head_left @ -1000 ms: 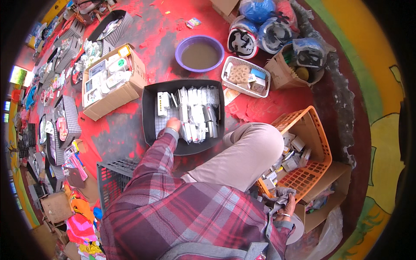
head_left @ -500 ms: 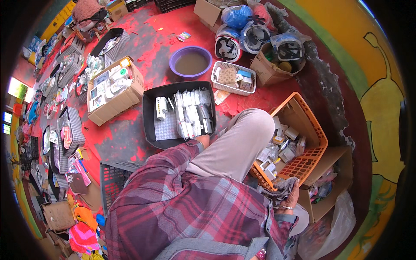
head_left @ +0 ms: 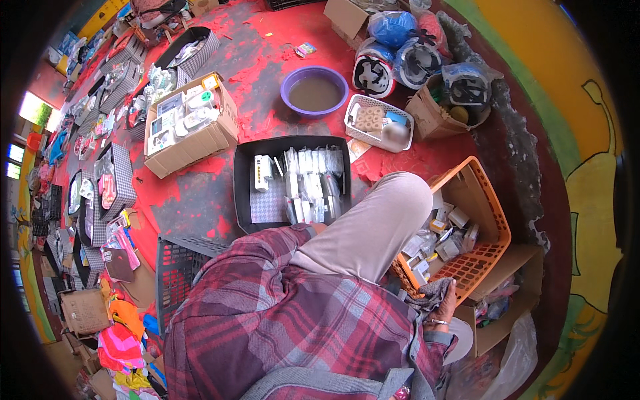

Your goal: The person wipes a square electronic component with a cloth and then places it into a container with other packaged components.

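My right hand (head_left: 445, 308), with a bracelet at its wrist, grips a crumpled grey cloth (head_left: 433, 293) beside the near corner of an orange plastic basket (head_left: 505, 230). Small white boxes and devices (head_left: 448, 248) lie loosely in that basket. My left arm reaches forward to a black box (head_left: 241, 212) in front of me. Only a sliver of my left hand (head_left: 318, 229) shows between sleeve and knee, at the box's near edge; its fingers are hidden. Inside, white plastic-wrapped packets (head_left: 309, 177) stand in rows, and a white router-like device (head_left: 261, 173) sits on checkered lining.
A purple basin (head_left: 288, 100) of murky water stands ahead, near a white basket (head_left: 363, 138) and a cardboard box (head_left: 190, 150) of devices. A grey crate (head_left: 175, 277) is at my left. Bagged helmets (head_left: 375, 73) sit at the far right, before the painted wall.
The view has shifted slightly, so things ahead sit farther right. My left hand has drawn back toward my knee and shows less. My right hand still grips the grey cloth.
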Tool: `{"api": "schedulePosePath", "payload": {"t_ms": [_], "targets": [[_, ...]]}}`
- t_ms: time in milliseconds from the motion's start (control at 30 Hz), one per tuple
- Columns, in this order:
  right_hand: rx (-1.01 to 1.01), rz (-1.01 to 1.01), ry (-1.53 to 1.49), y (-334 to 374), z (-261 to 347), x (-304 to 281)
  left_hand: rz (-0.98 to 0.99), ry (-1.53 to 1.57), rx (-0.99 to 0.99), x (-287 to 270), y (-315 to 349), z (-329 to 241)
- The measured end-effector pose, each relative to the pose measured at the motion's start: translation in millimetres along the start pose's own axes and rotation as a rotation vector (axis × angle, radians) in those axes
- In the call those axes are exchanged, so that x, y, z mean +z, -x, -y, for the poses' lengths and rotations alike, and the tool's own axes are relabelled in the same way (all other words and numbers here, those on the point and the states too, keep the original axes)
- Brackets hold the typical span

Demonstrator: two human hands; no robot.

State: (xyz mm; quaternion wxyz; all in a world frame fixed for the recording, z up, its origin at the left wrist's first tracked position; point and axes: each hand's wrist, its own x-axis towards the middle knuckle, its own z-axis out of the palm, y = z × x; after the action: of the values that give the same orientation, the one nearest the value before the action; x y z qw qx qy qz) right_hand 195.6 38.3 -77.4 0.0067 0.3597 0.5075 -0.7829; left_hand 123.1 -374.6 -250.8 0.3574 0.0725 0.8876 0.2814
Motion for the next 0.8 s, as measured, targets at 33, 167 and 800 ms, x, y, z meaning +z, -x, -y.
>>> {"api": "schedulePosePath", "payload": {"t_ms": [33, 167, 800], "targets": [[0.01, 0.022, 0.002, -4.9, -1.0, -1.5, 0.012, -0.002, 0.019, -1.3, -1.7, 0.9], [-0.014, -0.082, -0.044, -10.9, -5.9, 4.4, 0.064, -0.002, 0.095, -1.2, -8.1, 2.8], [-0.027, -0.045, -0.043, -21.4, -4.6, -32.9, -1.124, 0.221, -0.943, -48.0, 130.2, 139.2]]}}
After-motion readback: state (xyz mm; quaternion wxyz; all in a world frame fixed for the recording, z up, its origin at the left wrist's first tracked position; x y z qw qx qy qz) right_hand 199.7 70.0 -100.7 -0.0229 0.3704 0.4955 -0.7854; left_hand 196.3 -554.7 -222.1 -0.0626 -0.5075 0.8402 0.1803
